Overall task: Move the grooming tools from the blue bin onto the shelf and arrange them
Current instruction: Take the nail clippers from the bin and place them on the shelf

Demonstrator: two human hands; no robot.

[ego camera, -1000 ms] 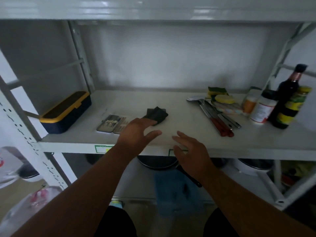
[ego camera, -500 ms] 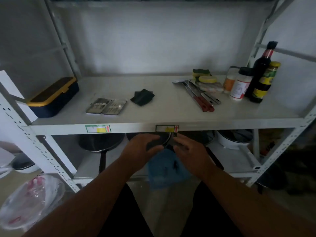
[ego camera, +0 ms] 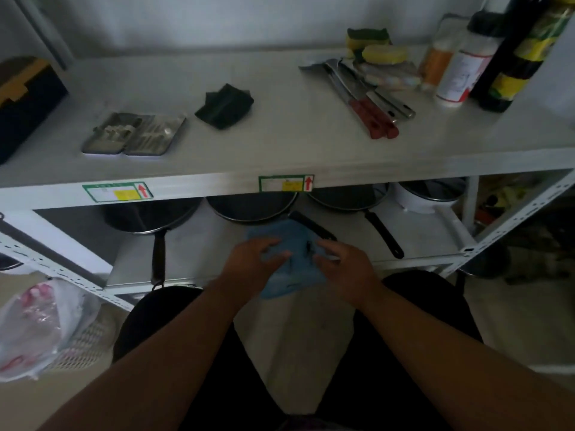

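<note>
Both hands, the left hand and right hand, reached into the blue bin with fingers loosely spread, apparently holding nothing, likely fetching another tool for the shelf.

Legible text: none. Shelf front edge carries two green-bordered stickers, left sticker and centre sticker, each with a yellow patch and a red upward arrow; their print is unreadable. Labels on the white bottle and dark bottle are blurred.
</note>
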